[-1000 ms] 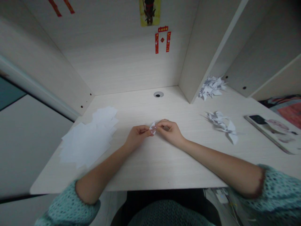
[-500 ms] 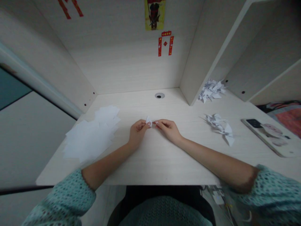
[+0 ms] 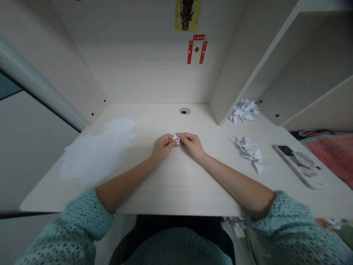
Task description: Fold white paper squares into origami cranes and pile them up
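Note:
A small folded piece of white paper [image 3: 175, 138] is pinched between my two hands, just above the middle of the desk [image 3: 176, 184]. My left hand [image 3: 162, 148] grips it from the left with thumb and fingers closed. From the right, the fingertips of my right hand [image 3: 192, 145] press on its upper right side. Fingers cover much of the paper, so its exact folds are hard to make out. Loose white paper sheets [image 3: 96, 154] lie spread out to the left of my left hand. Several folded paper pieces [image 3: 249, 151] lie in a cluster beyond my right hand.
A larger heap of folded paper [image 3: 244, 109] sits behind, beside an upright divider panel [image 3: 231, 73]. A phone [image 3: 300, 165] lies at the right. The desk has a round cable hole [image 3: 184, 111] near the back wall. Reddish cloth [image 3: 333, 151] is at the far right.
My right hand has come in closer, and its fingertips now meet the folded paper that my left hand was holding. The camera view has shifted slightly.

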Demonstrator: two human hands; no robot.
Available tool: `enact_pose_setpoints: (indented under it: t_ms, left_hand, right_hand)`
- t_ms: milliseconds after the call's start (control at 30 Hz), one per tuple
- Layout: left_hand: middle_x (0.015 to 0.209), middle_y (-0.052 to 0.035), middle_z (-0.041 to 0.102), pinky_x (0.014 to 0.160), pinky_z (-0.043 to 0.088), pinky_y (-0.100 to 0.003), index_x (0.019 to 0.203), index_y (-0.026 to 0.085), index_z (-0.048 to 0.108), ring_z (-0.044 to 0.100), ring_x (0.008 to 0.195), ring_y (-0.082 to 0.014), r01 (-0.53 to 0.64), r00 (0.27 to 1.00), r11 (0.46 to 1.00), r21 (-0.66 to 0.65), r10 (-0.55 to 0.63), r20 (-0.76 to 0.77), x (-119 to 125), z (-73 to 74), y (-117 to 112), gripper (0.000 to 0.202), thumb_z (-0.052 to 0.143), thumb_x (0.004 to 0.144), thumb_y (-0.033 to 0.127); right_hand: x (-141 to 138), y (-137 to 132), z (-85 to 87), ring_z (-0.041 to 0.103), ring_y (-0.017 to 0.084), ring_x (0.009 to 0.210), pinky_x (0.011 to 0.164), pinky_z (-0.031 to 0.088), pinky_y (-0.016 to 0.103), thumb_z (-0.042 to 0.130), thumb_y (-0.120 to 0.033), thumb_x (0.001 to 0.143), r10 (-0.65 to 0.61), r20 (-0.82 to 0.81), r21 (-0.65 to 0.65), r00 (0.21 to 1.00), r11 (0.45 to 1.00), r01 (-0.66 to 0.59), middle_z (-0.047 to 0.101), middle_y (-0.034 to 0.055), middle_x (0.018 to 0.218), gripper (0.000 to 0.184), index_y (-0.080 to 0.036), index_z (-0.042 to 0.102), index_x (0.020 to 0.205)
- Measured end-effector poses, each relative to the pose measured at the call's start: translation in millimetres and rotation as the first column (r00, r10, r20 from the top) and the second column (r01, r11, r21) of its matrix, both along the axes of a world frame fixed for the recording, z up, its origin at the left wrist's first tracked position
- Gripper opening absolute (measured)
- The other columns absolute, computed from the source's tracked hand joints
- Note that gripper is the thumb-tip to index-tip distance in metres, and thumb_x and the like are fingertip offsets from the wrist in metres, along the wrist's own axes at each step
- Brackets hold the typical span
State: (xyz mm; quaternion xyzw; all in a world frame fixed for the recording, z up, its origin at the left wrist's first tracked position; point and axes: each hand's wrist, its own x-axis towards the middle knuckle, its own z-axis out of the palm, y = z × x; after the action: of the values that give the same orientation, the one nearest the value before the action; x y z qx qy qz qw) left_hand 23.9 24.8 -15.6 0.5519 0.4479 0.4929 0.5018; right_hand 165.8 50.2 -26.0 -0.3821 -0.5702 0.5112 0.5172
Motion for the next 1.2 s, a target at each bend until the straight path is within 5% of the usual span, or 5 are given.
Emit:
enact_pose_setpoints:
  t_ms: [333,733,933,1200]
  left_hand:
    - [0.071,-0.0019,0.069,0.074,0.048,-0.028,0.074,0.016,0.063,0.064,0.071,-0.0155,0.023,1.0,0.999,-0.025,-0.023,-0.004,-3,2.4,-1,0.031,0.073,0.065,0.044]
    - [0.071,-0.0018,0.069,0.071,0.047,-0.027,0.075,0.016,0.065,0.063,0.069,-0.0146,0.012,1.0,0.998,-0.059,-0.013,-0.021,-3,1.9,0,0.03,0.073,0.065,0.043]
    - [0.071,-0.0018,0.069,0.065,0.044,-0.024,0.078,0.017,0.067,0.062,0.067,-0.0143,0.007,0.993,0.998,-0.055,-0.014,-0.116,-5,0.8,0,0.027,0.07,0.069,0.042]
    - [0.069,0.0003,0.066,0.06,0.041,-0.023,0.081,0.018,0.068,0.059,0.064,-0.0131,0.036,0.984,0.999,-0.04,-0.043,-0.175,-8,-2.1,0,0.025,0.068,0.071,0.041]
  right_hand:
    - [3,-4,2.8,0.059,0.015,0.065,0.069,0.047,0.03,0.072,-0.042,0.066,0.01,-0.028,-0.045,1.0,0.999,-0.011,0.07,0.0022,0.07,0.023,-0.019,0.073,0.07]
    - [4,-4,2.3,0.057,0.015,0.066,0.066,0.044,0.029,0.07,-0.042,0.07,-0.051,0.057,0.087,0.997,0.995,0.045,0.066,0.0025,0.069,0.023,-0.021,0.073,0.065]
    - [4,-5,2.3,0.057,0.015,0.064,0.064,0.045,0.029,0.063,-0.043,0.077,-0.18,-0.012,0.046,0.984,0.983,0.18,0.068,0.0025,0.071,0.027,-0.02,0.074,0.085]
    - [3,-10,9.8,0.06,0.016,0.065,0.063,0.046,0.029,0.07,-0.041,0.069,-0.171,-0.008,0.018,0.985,0.985,0.171,0.071,0.0034,0.072,0.022,-0.02,0.072,0.074]
